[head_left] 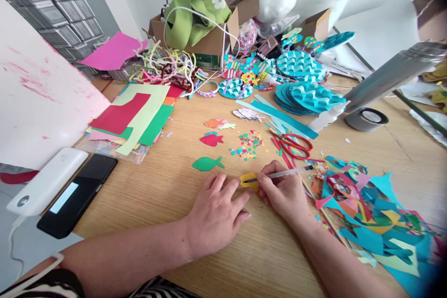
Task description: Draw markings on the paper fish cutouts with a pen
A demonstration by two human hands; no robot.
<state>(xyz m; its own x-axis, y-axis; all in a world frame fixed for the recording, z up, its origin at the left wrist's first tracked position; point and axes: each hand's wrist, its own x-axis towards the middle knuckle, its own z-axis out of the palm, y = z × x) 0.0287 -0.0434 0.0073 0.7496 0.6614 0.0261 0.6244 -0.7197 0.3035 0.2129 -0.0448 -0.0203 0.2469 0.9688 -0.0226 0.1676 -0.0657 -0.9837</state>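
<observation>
My right hand (284, 191) grips a pen (288, 172) with a clear barrel, its tip down on a yellow paper fish (247, 178). Flat on the table, my left hand (218, 212) has its fingers spread, and its fingertips rest at the left and lower edge of the yellow fish. My right hand hides the fish's tail end. Just beyond lie a green paper fish (207, 163), a red paper fish (212, 139) and an orange paper fish (215, 123). Small confetti dots (248, 144) are piled above the yellow fish.
Red-handled scissors (295, 145) lie beyond my right hand. Colourful paper scraps (377, 214) cover the right side. Paper sheets (153, 111), a phone (78, 195) and a white power bank (49, 181) lie left. Blue paper discs (303, 98) and a steel flask (391, 74) stand behind.
</observation>
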